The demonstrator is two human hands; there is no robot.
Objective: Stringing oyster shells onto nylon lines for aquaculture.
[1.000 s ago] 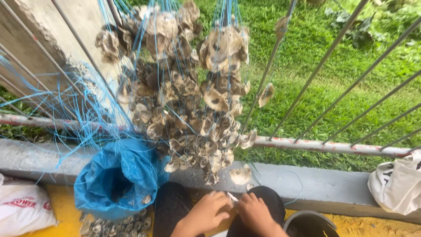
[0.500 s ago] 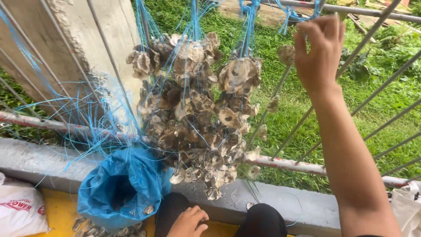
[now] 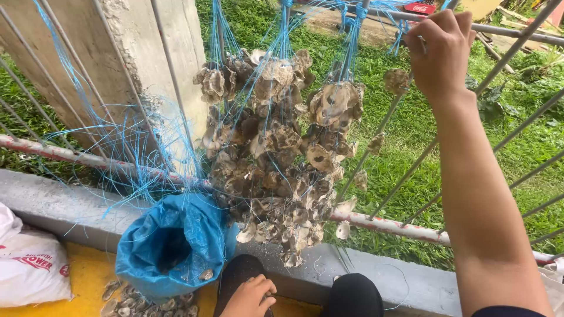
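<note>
At the railing's top bar, the right hand [image 3: 440,50] pinches a shell string [image 3: 376,141] for tying, needing a firm knot, while the left hand [image 3: 249,296] rests loosely curled, empty, on the knee [image 3: 241,273].

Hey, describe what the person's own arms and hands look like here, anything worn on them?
Both hands are bare, with no gloves, rings or watch visible. The right hand leads into a long bare forearm, with only a dark sleeve edge showing at the frame's bottom. The left hand shows just to the wrist, uncovered; nothing more of that arm is in view.
</note>
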